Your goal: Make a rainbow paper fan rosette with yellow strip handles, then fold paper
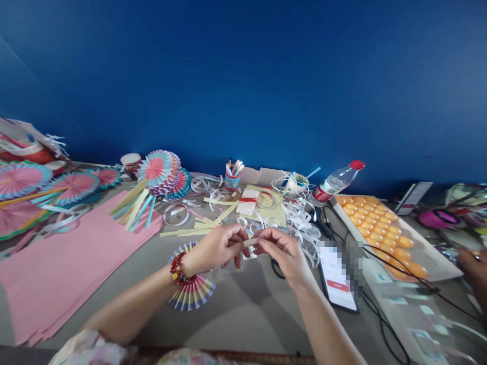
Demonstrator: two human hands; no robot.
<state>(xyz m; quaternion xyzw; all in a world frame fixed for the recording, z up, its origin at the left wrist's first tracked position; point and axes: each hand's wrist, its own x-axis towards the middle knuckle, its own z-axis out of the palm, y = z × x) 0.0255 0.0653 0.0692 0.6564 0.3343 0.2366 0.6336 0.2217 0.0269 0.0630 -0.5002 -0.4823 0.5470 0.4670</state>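
Head view: the left hand (218, 248) and right hand (285, 256) come together above the table (243, 324), each pinching a short pale strip (250, 243) held between them! Below the left wrist, a pleated paper fan (194, 296), partly hidden. White curls (304, 228) lie just beyond, a phone (337, 279) beside the right forearm, pink sheets (76, 263) off left.

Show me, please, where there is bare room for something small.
Widest: near grey tabletop, between the fan partly hidden by the left wrist and the right forearm. A narrower patch separates that fan from the pink sheets. Beyond the hands, paper strips crowd the table.
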